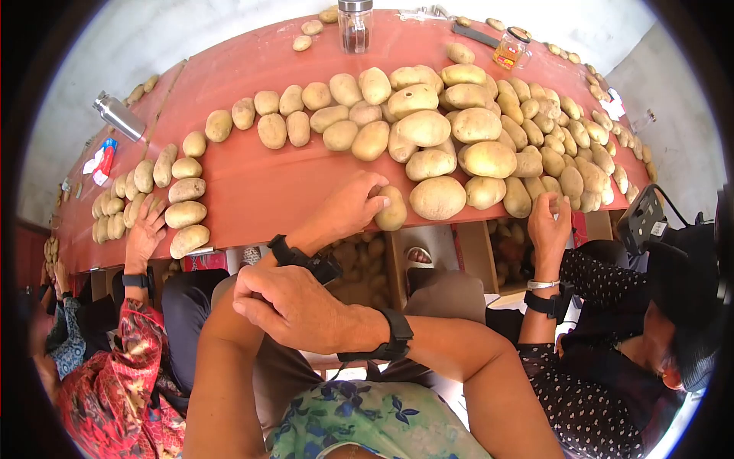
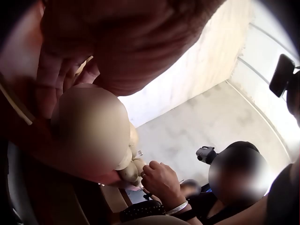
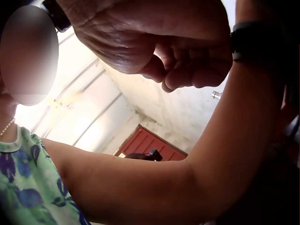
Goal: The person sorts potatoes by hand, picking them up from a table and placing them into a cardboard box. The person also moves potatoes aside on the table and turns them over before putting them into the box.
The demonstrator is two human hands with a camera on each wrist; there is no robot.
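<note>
My left hand (image 1: 348, 205) rests on the red table near its front edge, its thumb right at the side of a potato (image 1: 391, 210). In the left wrist view this hand (image 2: 122, 47) looms dark at the top, beside a rounded, blurred patch. Crossing above my left forearm (image 1: 243, 310), my right hand (image 1: 302, 310) hangs with loosely bent fingers. No object shows in it. The right wrist view has the hand (image 3: 154, 37) with its fingers bent inward. A large potato (image 1: 437, 198) lies just right of the one at my thumb.
Potatoes heap up on the table (image 1: 283, 183) to the right, with rows reaching left. Jars (image 1: 356, 27) and a metal flask (image 1: 118, 115) stand farther back. Neighbours' hands (image 1: 549, 226) work at both sides. Open drawers with potatoes (image 1: 359, 268) sit under the table edge.
</note>
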